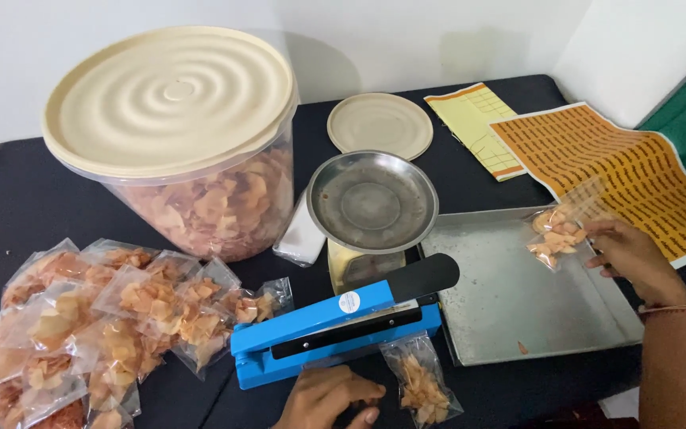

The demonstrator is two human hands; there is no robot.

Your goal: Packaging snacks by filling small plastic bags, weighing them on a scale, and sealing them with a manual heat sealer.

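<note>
Right hand (633, 256) pinches a filled chip pouch (556, 235) over the steel tray (510, 310); left hand (329, 397), grip loosely curled and empty, beside another pouch (422, 387) under the blue sealer (335, 327).

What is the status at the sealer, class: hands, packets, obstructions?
Left hand resting by sealer, beside one packet. Right hand holding packet over tray. Nothing blocking.

A right hand (633, 258) holds a clear snack bag (556, 232) over a steel tray (510, 318) while the left hand (329, 397) rests beside a blue heat sealer (335, 326) and another filled bag (422, 383).
</note>
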